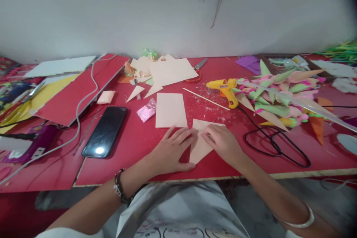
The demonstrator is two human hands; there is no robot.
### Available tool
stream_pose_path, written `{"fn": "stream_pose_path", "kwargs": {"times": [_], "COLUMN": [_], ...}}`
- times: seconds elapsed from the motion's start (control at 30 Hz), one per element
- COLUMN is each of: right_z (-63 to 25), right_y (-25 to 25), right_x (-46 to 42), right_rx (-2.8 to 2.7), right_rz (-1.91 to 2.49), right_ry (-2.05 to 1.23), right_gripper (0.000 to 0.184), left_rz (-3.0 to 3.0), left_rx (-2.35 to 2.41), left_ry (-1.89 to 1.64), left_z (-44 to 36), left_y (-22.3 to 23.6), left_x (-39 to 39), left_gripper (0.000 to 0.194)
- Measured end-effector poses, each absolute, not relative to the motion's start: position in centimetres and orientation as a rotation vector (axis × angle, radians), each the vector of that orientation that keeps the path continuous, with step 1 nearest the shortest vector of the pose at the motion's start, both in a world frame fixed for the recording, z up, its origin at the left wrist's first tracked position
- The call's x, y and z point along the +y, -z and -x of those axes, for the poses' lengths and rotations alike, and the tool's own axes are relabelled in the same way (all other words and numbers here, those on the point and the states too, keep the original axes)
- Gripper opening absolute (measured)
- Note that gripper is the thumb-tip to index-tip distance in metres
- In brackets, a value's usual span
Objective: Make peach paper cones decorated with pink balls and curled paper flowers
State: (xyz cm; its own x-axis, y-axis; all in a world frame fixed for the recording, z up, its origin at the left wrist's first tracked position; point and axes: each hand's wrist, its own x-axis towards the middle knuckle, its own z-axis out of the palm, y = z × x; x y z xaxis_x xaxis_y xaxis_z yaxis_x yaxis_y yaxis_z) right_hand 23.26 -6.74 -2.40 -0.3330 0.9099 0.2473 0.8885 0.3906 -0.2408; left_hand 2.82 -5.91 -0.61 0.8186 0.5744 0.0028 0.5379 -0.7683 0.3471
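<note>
A cream paper sheet [200,149] lies at the front of the red table, its lower right side slanting. My left hand [173,150] rests palm down on the table, fingers stretched out, their tips and the thumb at the sheet's left edge. Over the sheet's right part, my right hand [224,143] is curled with its fingers bent onto the paper; its fingertips are partly hidden. Just beyond my left fingers is a flat rectangular cream sheet [170,109]. A thin pale stick [206,99] lies farther back, near a yellow glue gun [227,90].
Many paper cones [279,96] are heaped at the right, beside a looped black cord [275,145]. A phone [105,132] and a pink packet [146,110] lie left. Scissors [196,71] and stacked cream paper [173,71] are near the wall. A white cable [79,115] crosses the left side.
</note>
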Motion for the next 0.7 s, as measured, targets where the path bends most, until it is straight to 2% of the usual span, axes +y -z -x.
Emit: {"fn": "stream_pose_path", "kwargs": {"times": [0.23, 0.37, 0.5, 0.7], "right_z": [-23.3, -22.7, -22.3, -23.2], "right_y": [2.3, 1.6, 1.0, 0.4], "right_x": [-6.7, -8.5, -11.1, -12.0], "right_rx": [-2.336, -2.406, -2.569, -2.592], "right_rz": [1.563, 1.345, 1.007, 1.086], "right_ry": [-0.071, 0.081, -0.089, -0.166], "right_gripper": [0.021, 0.020, 0.024, 0.026], "left_rz": [-2.653, -2.662, -2.654, -2.635], "left_rx": [0.806, 0.805, 0.805, 0.801], "left_ry": [-0.074, -0.068, -0.054, -0.029], "left_z": [-2.2, -2.2, -2.2, -2.2], "left_y": [0.3, 0.2, 0.3, 0.1], "left_x": [-5.4, -5.3, -5.4, -5.4], "left_gripper": [0.077, 0.079, 0.080, 0.079]}}
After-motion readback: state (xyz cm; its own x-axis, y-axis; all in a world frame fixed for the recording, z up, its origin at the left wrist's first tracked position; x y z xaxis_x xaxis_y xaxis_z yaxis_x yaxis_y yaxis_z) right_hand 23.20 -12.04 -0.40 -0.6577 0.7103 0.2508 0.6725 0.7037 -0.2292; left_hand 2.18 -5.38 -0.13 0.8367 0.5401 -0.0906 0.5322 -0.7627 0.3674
